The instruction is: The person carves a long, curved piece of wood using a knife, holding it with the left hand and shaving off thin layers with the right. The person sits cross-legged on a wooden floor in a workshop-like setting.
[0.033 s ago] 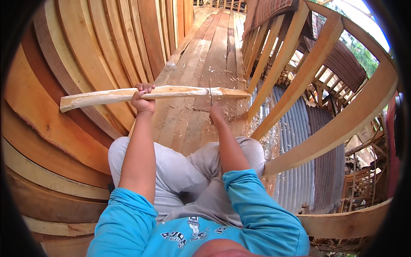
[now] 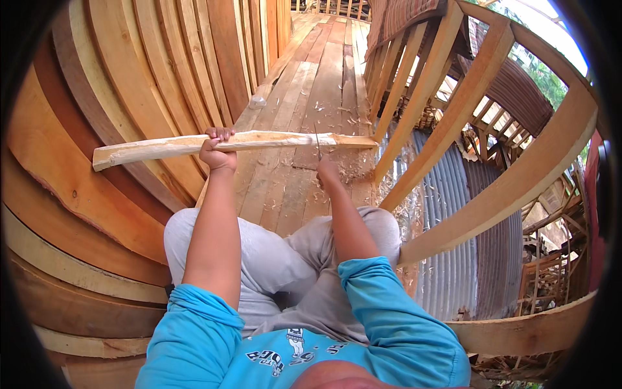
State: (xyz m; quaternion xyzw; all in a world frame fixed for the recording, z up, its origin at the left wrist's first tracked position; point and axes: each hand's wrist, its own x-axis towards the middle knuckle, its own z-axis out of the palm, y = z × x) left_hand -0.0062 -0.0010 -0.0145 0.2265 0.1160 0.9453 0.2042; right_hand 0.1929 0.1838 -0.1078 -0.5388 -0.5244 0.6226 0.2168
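A long, pale, roughly hewn length of wood [image 2: 272,139] lies crosswise in front of me, its right end by the railing. My left hand [image 2: 219,149] is wrapped round it left of its middle, fingers over the top. In my right hand [image 2: 328,171] is a knife [image 2: 317,137], its handle hidden in my closed fist. The thin blade shows almost edge-on and crosses the wood right of the middle, where the surface looks whitish and freshly cut. Whether the edge touches the wood, I cannot tell.
Pale shavings [image 2: 350,170] are scattered over the plank floor [image 2: 285,110]. A wall of upright boards [image 2: 123,71] rises on the left. A slatted wooden railing [image 2: 447,149] runs along the right, with corrugated metal sheets [image 2: 447,253] beyond and below it. My bent legs [image 2: 272,259] are close underneath.
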